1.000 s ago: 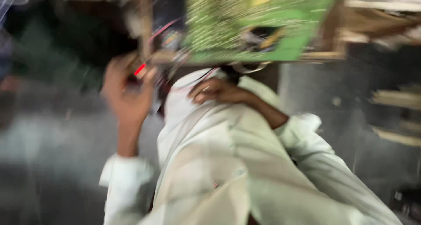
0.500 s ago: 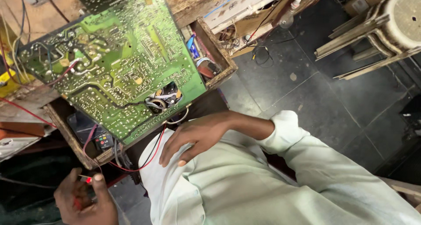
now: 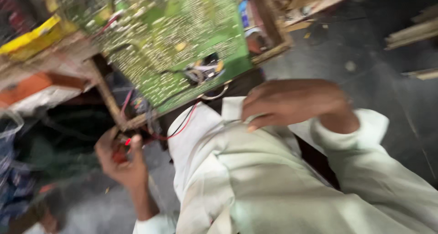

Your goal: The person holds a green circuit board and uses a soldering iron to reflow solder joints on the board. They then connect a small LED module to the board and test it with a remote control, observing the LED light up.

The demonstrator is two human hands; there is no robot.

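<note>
One small red-tipped tool (image 3: 122, 148), blurred, is pinched in the left hand (image 3: 119, 160), just below the wooden frame (image 3: 109, 101) in which one large green printed circuit board (image 3: 164, 47) is propped; the tool is judged light and stiff, best gripped by its body. The right hand (image 3: 292, 104) is laid loosely curled, holding nothing, on pale cloth (image 3: 255, 179). One thin red wire (image 3: 180, 130), limp, is seen between them.

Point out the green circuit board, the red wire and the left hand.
green circuit board (image 3: 169, 38), head view, on its solder side.
red wire (image 3: 180, 130), head view, on its curve below the board.
left hand (image 3: 123, 158), head view, on its middle.
</note>
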